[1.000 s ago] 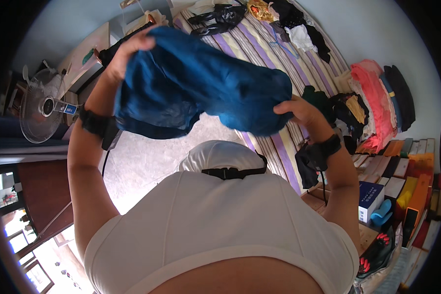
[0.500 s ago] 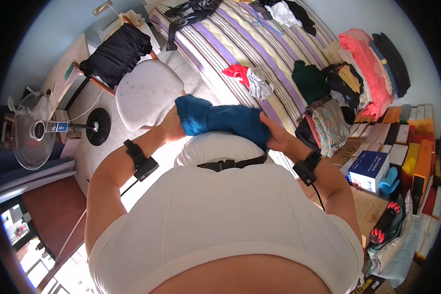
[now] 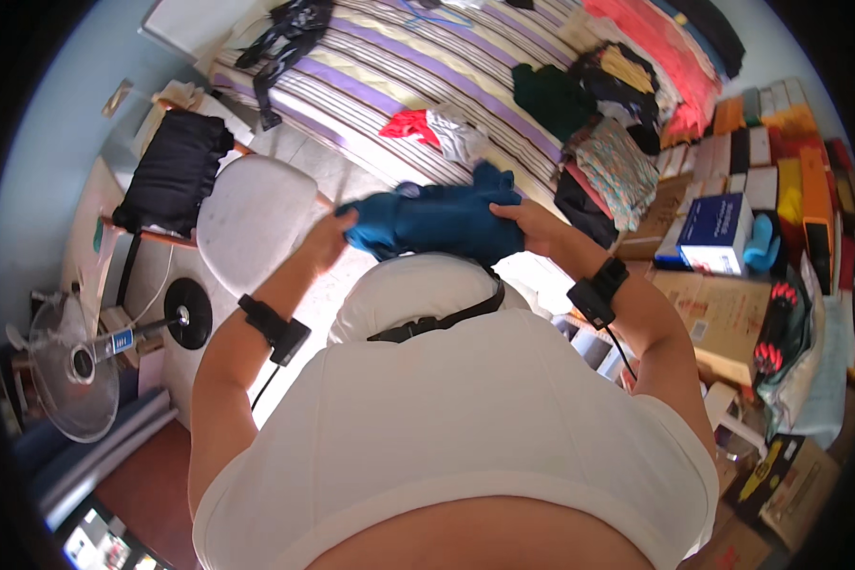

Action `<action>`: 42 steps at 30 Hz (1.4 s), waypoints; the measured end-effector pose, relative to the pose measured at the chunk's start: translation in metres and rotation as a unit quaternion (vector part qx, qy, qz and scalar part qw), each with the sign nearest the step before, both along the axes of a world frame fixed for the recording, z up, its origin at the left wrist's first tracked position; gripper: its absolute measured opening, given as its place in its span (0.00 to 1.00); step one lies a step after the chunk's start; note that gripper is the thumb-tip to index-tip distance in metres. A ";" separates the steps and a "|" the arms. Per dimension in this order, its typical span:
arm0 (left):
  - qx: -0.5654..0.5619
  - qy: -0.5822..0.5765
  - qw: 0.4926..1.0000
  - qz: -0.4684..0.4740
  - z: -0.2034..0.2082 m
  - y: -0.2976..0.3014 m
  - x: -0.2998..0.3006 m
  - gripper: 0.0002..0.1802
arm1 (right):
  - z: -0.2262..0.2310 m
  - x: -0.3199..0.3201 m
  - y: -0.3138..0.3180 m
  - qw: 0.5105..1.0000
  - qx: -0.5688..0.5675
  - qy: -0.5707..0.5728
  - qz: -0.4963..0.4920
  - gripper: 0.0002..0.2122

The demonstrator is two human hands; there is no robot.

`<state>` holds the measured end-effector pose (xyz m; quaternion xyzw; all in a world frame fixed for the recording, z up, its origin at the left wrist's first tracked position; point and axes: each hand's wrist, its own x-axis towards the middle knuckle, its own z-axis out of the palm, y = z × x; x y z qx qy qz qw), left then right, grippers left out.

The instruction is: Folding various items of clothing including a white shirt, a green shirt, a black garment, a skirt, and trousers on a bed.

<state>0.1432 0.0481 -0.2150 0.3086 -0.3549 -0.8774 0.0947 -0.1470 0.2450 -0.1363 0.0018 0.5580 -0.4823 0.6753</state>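
— Striped bedding on the bed (image 3: 427, 85) fills the top of the view, strewn with clothes: a red garment (image 3: 408, 123), a dark green one (image 3: 551, 95), a patterned heap (image 3: 622, 166). Boxes (image 3: 722, 233) crowd the right side, and a fan (image 3: 66, 366) stands low on the left.

— And the hands?

— Both are up in front of the chest, holding a blue garment (image 3: 437, 220) bunched into a thick bundle. It hangs in the air between them, above the floor just short of the bed's near edge. The left hand (image 3: 328, 239) has its grip closed on the left end; the right hand (image 3: 532, 223) is clamped on the right end, fingers curled into the cloth.

— What could go wrong from here?

— My guess is the bundle comes apart. It looks loosely gathered, with a flap sticking up near the right hand, so if either grip slackens, a loose end may drop out and the folds would be lost.

— Anything nearby to catch on?

— A white round chair (image 3: 252, 223) sits just left of the left hand, with a black bag (image 3: 171, 176) beyond it. A trailing end could drag across that chair, I think. Cords from the wrist bands (image 3: 274, 328) hang close as well, and cloth might snag on them.
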 end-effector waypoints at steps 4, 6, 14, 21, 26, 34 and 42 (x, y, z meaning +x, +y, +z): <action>-0.054 -0.071 0.996 -0.025 0.024 -0.032 -0.028 0.19 | -0.010 0.003 0.035 0.996 0.056 0.071 0.008 0.21; -0.049 -0.149 0.985 -0.073 0.018 -0.022 -0.037 0.19 | -0.022 0.017 0.056 0.986 0.086 0.131 0.061 0.28; -0.169 -0.277 0.900 -0.290 0.033 0.012 -0.096 0.46 | -0.009 0.039 0.114 0.967 -0.007 0.192 0.166 0.28; -0.202 -0.137 0.723 -0.646 0.044 0.008 -0.188 0.35 | -0.028 -0.039 0.137 0.943 -0.024 0.241 0.226 0.24; -0.382 -0.056 0.679 -0.624 0.012 -0.005 -0.317 0.27 | -0.070 -0.172 0.158 0.774 -0.020 0.555 0.304 0.17; -0.482 0.093 0.820 -0.293 0.110 0.032 -0.606 0.17 | 0.048 -0.399 0.189 0.611 0.082 0.785 -0.065 0.15; -0.581 0.089 0.753 -0.297 0.087 0.090 -0.719 0.14 | 0.036 -0.479 0.227 0.573 0.197 0.791 -0.087 0.18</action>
